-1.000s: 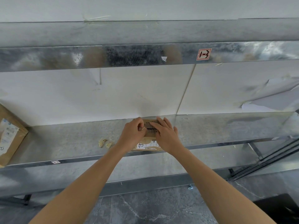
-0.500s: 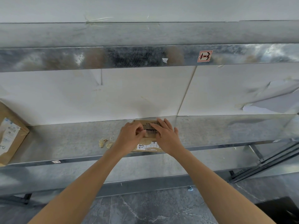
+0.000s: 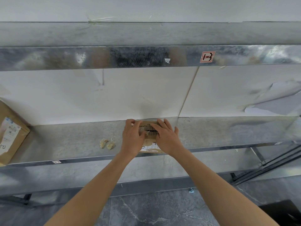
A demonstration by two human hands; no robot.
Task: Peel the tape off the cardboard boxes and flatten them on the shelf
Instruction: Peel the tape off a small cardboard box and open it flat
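small box (image 3: 148,141): mid-shelf (image 3: 73,141), running from the front edge towards the paper-covered wall (image 3: 130,95), under both hands.
around: a big box (image 3: 11,136) stands at the far left of the shelf, well apart. Crumpled tape wads (image 3: 104,143) lie just left of the left wrist. A red-edged sticker (image 3: 207,57) sits on the beam (image 3: 97,57) above. The wall paper hangs torn (image 3: 273,98) at the right, and a blue scrap (image 3: 191,190) lies on the dark floor (image 3: 146,212).
in the way: the hands hide most of the small box's top; nothing else crowds it.
look: brown cardboard, with dark stripes on top, a dark gap across them and a white barcode label at the near end. Something clear and shiny shows by the left thumb; I cannot tell if it is tape.
hold: the left grip (image 3: 133,137) curls over the far-left corner, thumb on top. The right grip (image 3: 166,136) lies flat on top, fingers spread.
count: two boxes, two tape wads, one sticker.
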